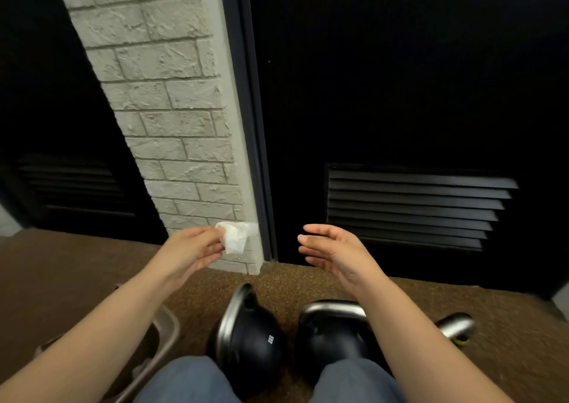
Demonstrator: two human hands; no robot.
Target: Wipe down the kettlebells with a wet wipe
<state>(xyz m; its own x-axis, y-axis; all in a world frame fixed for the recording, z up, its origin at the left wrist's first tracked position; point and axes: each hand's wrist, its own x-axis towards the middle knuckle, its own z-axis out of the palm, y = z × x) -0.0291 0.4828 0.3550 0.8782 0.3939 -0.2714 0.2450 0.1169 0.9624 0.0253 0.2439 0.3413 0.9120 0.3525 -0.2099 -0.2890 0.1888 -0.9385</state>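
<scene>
While left hand [192,248] pinches wet wipe [234,237] | right hand [331,250] empty, uncurled | kettlebells [249,338] below

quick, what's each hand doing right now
Left hand: closed, pinching the wet wipe in its fingertips.
Right hand: open, holding nothing, fingers loosely curved, raised above the kettlebells.
</scene>
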